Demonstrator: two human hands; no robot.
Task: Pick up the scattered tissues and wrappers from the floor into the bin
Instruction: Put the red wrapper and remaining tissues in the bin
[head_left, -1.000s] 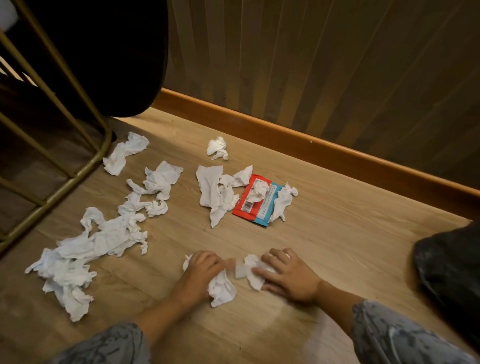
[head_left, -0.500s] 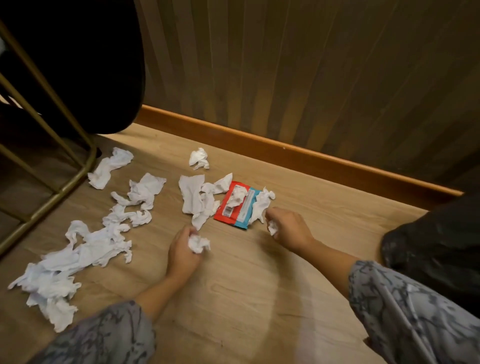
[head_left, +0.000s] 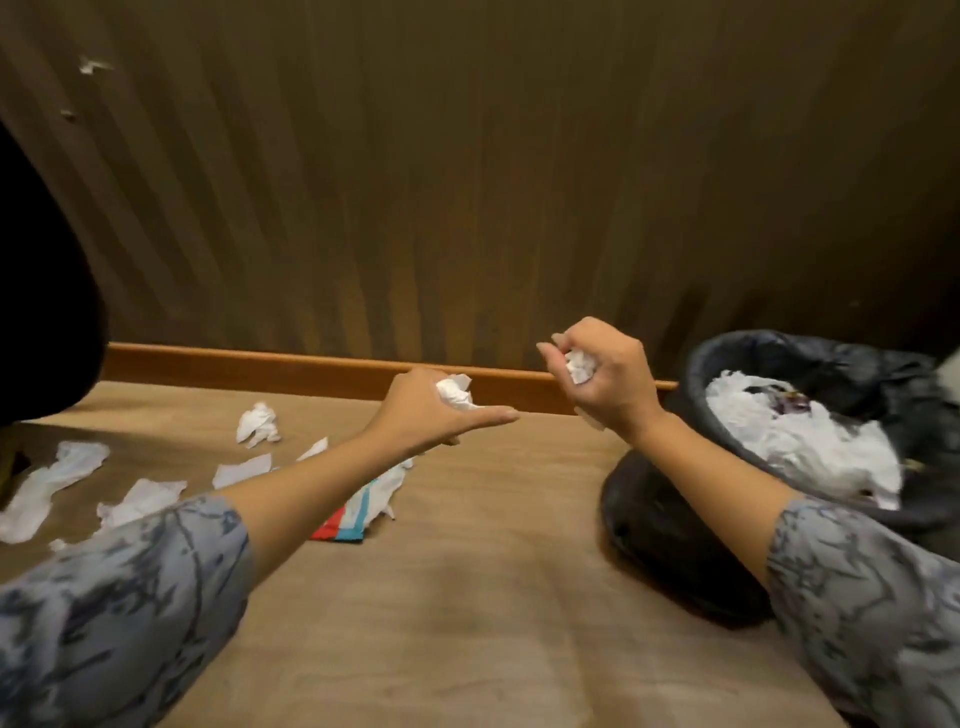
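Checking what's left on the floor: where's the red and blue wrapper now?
Head view, lower centre-left: the red and blue wrapper lies on the floor under the left forearm, a tissue overlapping it.

text: none legible | wrapper (head_left: 347, 525): red-and-blue, print too blurred

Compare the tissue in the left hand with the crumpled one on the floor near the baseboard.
The left-hand tissue is held in the air by the left hand; the floor tissue lies loose on the wood. The left-hand tissue is partly hidden by the palm, with only one wad showing; the floor tissue is in full view. Both are white and crumpled.
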